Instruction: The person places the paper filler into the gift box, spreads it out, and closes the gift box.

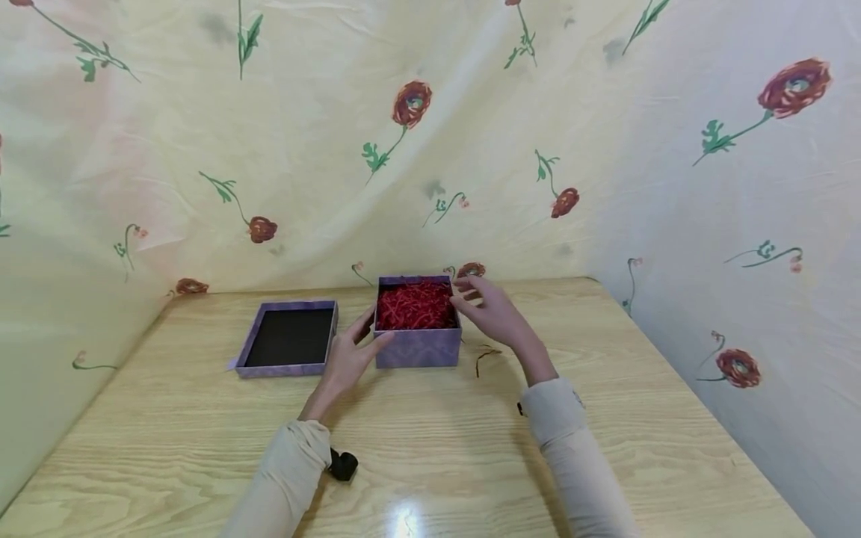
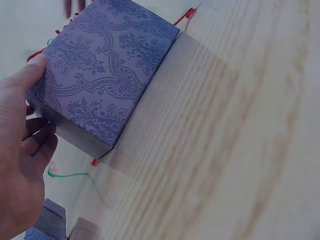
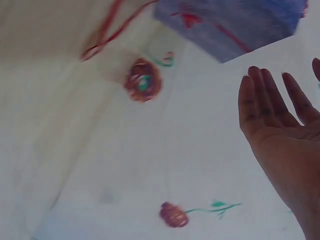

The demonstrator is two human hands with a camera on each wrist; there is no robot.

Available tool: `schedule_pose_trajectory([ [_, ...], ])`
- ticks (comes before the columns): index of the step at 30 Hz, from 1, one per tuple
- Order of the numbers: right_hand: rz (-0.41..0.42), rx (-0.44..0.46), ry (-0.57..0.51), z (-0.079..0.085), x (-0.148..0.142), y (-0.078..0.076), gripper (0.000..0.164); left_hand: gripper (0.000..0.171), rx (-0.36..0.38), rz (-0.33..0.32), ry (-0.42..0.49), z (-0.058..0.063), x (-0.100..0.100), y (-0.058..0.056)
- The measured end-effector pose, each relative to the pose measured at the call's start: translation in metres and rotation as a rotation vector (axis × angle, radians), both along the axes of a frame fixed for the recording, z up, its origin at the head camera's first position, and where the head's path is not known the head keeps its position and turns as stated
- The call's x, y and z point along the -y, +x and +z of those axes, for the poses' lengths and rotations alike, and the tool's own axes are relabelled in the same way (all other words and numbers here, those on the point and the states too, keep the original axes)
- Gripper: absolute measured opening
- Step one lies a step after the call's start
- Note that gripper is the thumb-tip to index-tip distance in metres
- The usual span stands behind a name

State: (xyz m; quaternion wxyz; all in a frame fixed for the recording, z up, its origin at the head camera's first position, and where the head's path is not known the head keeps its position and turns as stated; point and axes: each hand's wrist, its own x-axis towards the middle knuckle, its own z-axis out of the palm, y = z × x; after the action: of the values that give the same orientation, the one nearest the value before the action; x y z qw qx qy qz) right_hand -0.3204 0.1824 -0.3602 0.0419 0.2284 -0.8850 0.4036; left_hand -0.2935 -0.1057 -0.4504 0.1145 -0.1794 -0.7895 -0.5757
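Note:
A purple patterned gift box (image 1: pixel 418 348) sits on the table, filled with red shredded paper (image 1: pixel 417 305). My left hand (image 1: pixel 346 360) holds the box by its front left corner, thumb near the top edge of the front face and fingers bent against the left side. In the left wrist view, this hand (image 2: pixel 22 130) shows the same hold. My right hand (image 1: pixel 494 314) is raised at the box's right rim, fingers spread and holding nothing. The right wrist view shows the right hand (image 3: pixel 277 120) palm visible, with fingertips just apart from the box (image 3: pixel 235 30).
Left of the box, its purple lid (image 1: pixel 296 340) lies upturned, black inside showing. A few loose dark red strands (image 1: pixel 486 359) lie on the wooden table (image 1: pixel 430 433) to the right. Behind and at the sides hangs a flower-printed cloth (image 1: pixel 303 134).

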Motion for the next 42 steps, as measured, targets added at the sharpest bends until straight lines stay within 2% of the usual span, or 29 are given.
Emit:
schedule_pose_trajectory([
  [3,-0.039,0.009,0.015,-0.013,-0.019,0.002,0.039,0.070,0.007,0.003,-0.002,0.000,0.000,0.000],
  [8,-0.072,0.095,0.090,-0.032,-0.045,0.005,0.031,0.070,-0.002,0.004,0.002,-0.001,0.000,0.000],
  [12,-0.079,0.150,0.164,-0.039,-0.058,0.006,0.027,0.069,0.001,-0.008,0.022,-0.001,0.000,0.001],
  [15,-0.049,0.159,0.229,-0.043,-0.064,0.006,0.023,0.068,0.012,-0.014,0.045,0.000,0.000,0.001],
  [20,-0.014,0.174,0.303,-0.047,-0.067,0.004,0.018,0.067,0.015,-0.020,0.070,-0.001,0.000,0.001],
  [23,0.002,0.172,0.328,-0.049,-0.067,0.004,0.015,0.066,0.025,-0.021,0.069,0.004,-0.001,0.004],
  [28,0.015,0.179,0.341,-0.053,-0.066,0.003,0.010,0.066,0.024,-0.015,0.071,0.002,-0.002,0.002],
  [29,0.016,0.185,0.340,-0.054,-0.066,0.003,0.008,0.066,0.019,-0.014,0.074,-0.002,-0.001,-0.001],
  [34,0.024,0.180,0.368,-0.058,-0.063,0.002,0.002,0.066,0.015,-0.017,0.072,-0.001,-0.001,0.000],
  [42,0.027,0.165,0.372,-0.057,-0.060,-0.002,0.012,0.067,0.004,-0.017,0.058,-0.001,0.000,0.000],
])
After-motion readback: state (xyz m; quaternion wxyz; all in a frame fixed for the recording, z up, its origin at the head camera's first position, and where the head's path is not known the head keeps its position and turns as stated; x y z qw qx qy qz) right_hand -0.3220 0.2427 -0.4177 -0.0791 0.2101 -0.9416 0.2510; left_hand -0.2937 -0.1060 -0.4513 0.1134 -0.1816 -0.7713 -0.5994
